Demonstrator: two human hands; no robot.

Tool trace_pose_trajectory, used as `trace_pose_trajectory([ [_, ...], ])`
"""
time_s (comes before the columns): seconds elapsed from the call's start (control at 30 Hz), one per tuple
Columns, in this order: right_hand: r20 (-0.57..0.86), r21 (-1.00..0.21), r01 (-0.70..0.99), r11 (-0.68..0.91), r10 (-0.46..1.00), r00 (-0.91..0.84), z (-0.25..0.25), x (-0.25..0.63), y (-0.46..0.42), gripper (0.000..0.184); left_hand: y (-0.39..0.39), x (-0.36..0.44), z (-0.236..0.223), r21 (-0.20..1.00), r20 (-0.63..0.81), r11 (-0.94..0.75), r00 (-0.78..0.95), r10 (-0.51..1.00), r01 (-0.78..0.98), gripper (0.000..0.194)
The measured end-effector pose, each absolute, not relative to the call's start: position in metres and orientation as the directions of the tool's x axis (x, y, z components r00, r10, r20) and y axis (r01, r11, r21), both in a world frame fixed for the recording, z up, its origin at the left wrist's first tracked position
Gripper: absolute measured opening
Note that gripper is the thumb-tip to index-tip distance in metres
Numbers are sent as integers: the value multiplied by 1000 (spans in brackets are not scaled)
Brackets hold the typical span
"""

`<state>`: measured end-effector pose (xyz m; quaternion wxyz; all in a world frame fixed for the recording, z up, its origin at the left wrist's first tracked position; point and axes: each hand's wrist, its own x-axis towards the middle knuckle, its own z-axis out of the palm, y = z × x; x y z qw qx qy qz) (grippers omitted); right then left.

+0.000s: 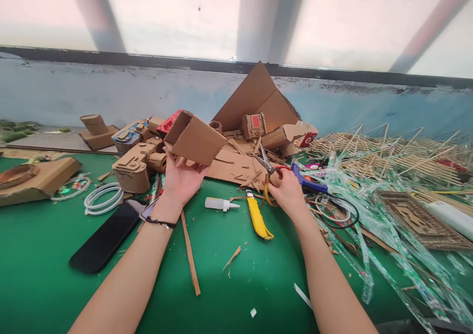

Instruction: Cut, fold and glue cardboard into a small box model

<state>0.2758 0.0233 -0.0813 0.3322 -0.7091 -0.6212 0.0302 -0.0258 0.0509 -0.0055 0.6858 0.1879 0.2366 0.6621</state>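
Note:
My left hand (185, 179) is raised at centre left, its fingers under and around an open-ended cardboard box (201, 139), which is tilted up off the table. To the right, my right hand (290, 193) is closed around a pair of scissors (265, 162) with red and yellow handles. The blades point up and away to the left, slightly apart, touching neither the box nor my left hand. Between my hands a small white glue bottle (218, 204) and a yellow utility knife (257, 218) lie on the green table (221, 294).
Cardboard camera-like models (131, 169) stand at the left, by a coiled white cable (104, 199) and a flat black object (107, 238). A large folded cardboard sheet (251, 102) leans at the back. Right of my hand are a blue glue gun (308, 180), wooden sticks (369, 159) and clear wrappers (384, 245).

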Motion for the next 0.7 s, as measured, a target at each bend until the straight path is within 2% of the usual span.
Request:
trace_pose_trajectory([
  [0.1, 344, -561, 827, 40, 920, 189, -79, 269, 22, 45, 51, -25, -4, 566, -40, 22, -1, 999, -824, 75],
  [0.17, 315, -535, 844, 31, 934, 166, -78, 264, 19, 38, 51, -25, -4, 578, -4, -27, -36, 999, -816, 77],
  [0.3, 271, -453, 891, 35, 957, 100, -77, 259, 15, 34, 52, -23, -5, 655, 71, -138, -122, 990, -743, 52],
  [0.43, 325, -556, 822, 122, 942, 80, -76, 255, 15, 39, 51, -22, -5, 703, 113, -225, -206, 972, -674, 48],
  [0.57, 346, -603, 784, 146, 934, 92, -69, 245, 15, 31, 49, -24, -3, 714, 167, -315, -284, 944, -625, 46],
  [0.63, 300, -630, 751, 199, 954, -1, -64, 237, 13, 29, 49, -26, -1, 723, 173, -341, -320, 932, -602, 44],
  [0.7, 260, -718, 633, 290, 955, -143, -58, 229, 10, 30, 49, -28, 0, 731, 174, -365, -359, 917, -577, 43],
])
